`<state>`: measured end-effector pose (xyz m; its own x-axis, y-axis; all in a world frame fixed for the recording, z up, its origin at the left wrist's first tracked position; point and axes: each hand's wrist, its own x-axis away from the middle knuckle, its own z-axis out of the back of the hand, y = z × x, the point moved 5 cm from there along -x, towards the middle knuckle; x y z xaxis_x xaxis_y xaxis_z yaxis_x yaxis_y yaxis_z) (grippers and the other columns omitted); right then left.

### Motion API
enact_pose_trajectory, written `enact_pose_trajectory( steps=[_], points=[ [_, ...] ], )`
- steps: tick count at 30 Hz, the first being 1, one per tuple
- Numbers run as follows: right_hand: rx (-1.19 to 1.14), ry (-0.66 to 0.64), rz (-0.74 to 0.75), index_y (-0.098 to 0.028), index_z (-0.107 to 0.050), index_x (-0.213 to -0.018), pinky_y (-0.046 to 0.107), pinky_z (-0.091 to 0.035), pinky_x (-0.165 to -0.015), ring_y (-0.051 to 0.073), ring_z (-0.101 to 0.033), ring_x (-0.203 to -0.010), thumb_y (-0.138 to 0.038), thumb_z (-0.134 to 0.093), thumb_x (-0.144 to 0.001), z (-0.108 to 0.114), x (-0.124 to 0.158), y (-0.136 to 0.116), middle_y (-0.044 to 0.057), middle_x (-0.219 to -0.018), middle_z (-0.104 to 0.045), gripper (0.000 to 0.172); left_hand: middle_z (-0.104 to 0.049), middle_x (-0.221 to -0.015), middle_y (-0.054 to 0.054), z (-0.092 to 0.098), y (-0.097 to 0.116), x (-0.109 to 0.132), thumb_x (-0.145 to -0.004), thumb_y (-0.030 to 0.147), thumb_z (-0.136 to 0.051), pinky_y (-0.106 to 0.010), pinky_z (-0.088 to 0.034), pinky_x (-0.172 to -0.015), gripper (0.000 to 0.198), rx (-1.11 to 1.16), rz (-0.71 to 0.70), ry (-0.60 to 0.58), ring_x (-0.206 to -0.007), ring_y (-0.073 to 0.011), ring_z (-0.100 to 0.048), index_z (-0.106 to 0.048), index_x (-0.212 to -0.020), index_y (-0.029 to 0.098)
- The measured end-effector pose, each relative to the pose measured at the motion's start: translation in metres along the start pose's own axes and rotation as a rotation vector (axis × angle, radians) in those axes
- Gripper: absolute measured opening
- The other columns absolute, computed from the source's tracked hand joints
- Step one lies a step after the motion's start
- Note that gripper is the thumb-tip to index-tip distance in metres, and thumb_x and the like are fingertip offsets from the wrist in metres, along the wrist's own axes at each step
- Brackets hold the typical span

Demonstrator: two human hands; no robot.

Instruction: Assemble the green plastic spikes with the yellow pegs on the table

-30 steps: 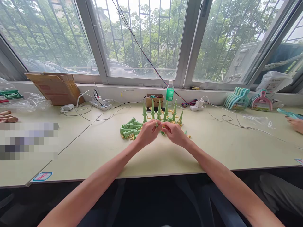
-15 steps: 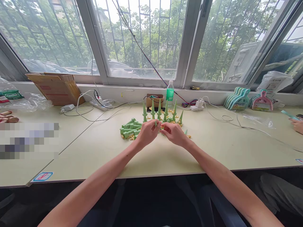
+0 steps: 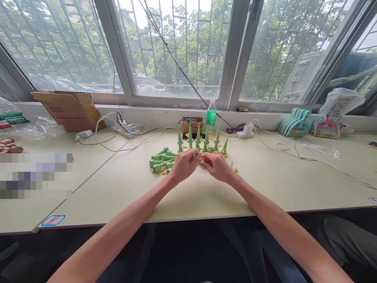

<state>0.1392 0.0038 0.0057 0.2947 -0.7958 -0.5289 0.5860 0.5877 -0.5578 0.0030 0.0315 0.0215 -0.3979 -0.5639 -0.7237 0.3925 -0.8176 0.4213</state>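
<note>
My left hand (image 3: 185, 165) is closed around a green plastic piece (image 3: 194, 155), apparently a plant watering spike; most of it is hidden by the fingers. My right hand (image 3: 218, 166) pinches a small yellow valve (image 3: 202, 158) close to the left fingertips. Whether the two pieces are joined cannot be made out. Just beyond my hands stand several upright green watering spikes (image 3: 180, 140) with yellow valves on their sides. Left of my left hand lies a pile of loose green spike bodies (image 3: 160, 159). A few yellow valves (image 3: 235, 170) lie beside my right hand.
Behind the spikes stand a small cardboard box (image 3: 192, 125) and a green-labelled bottle (image 3: 211, 114). A larger carton (image 3: 69, 112), a power strip (image 3: 125, 129) and cables are along the wall. Teal dustpan-like items (image 3: 295, 122) and a pink one (image 3: 326, 126) stand far right.
My hands stay almost in place, with slight finger movement at the pieces. At the right edge, another person's hand and the light-blue item it held have left the view.
</note>
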Motion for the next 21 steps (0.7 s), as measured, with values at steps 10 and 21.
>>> enact_pose_trajectory(
  steps=[10,21],
  points=[
    [0.000,-0.012,-0.002,-0.016,-0.061,-0.095,0.023,-0.035,-0.058,0.010,-0.039,-0.056,-0.027,-0.053,-0.089,-0.0012,0.0008,0.0002,-0.003,-0.063,-0.048,0.015,-0.055,-0.062,0.002,-0.0009,-0.0001,0.0002,-0.093,0.032,-0.046,-0.022,-0.035,-0.055,0.028,-0.006,-0.005,-0.029,-0.053,-0.0083,-0.041,-0.061,-0.075,0.017],
    [0.038,-0.102,0.018,-0.018,-0.052,-0.078,0.023,-0.030,-0.055,0.010,-0.036,-0.056,-0.032,-0.050,-0.091,-0.0062,0.0026,0.0031,-0.003,-0.062,-0.046,0.020,-0.057,-0.063,0.001,-0.0066,0.0014,0.0006,-0.092,0.026,-0.047,-0.022,-0.037,-0.056,0.026,0.001,-0.002,-0.161,-0.055,-0.0086,-0.044,-0.058,-0.070,0.017]
  ],
)
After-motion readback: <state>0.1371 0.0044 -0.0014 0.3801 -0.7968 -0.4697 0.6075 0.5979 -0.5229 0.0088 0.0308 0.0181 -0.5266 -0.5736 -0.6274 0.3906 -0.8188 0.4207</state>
